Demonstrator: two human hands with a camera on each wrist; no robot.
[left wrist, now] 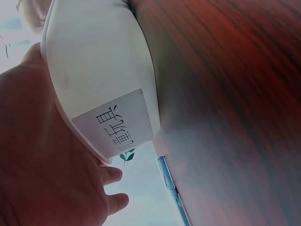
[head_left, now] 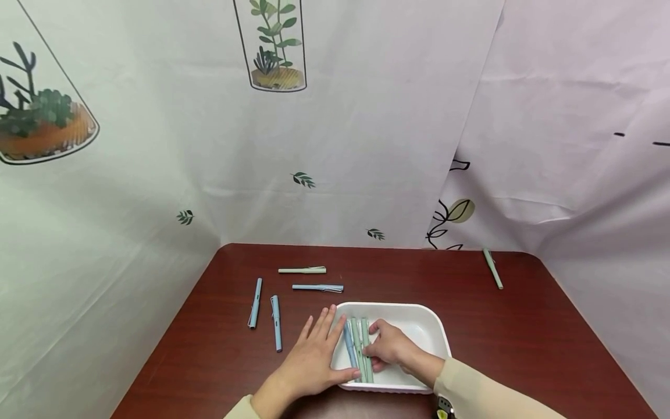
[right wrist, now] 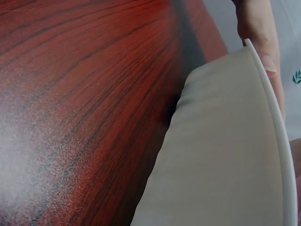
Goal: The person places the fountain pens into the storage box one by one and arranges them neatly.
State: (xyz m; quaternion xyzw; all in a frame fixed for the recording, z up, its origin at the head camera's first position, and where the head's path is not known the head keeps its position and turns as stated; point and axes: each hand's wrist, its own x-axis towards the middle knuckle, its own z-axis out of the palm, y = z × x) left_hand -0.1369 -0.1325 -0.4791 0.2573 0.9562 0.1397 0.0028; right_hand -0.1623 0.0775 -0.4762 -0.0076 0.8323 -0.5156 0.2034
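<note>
While the left hand (head_left: 313, 356) splays against a tray's rim (head_left: 389, 304), the right hand (head_left: 392, 347) grips a green pen (head_left: 365, 333).

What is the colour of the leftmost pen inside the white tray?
The leftmost pen is light blue; the head view shows it best.

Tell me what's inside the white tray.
In the white tray lie one blue pen and two green pens, side by side at its left. Anything beneath the right hand or left hand is covered.

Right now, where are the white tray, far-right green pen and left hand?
White tray (head_left: 416, 325): head view, bare inside.
Far-right green pen (head_left: 492, 269): head view, mid-length.
Left hand (head_left: 313, 358): head view, its back.
</note>
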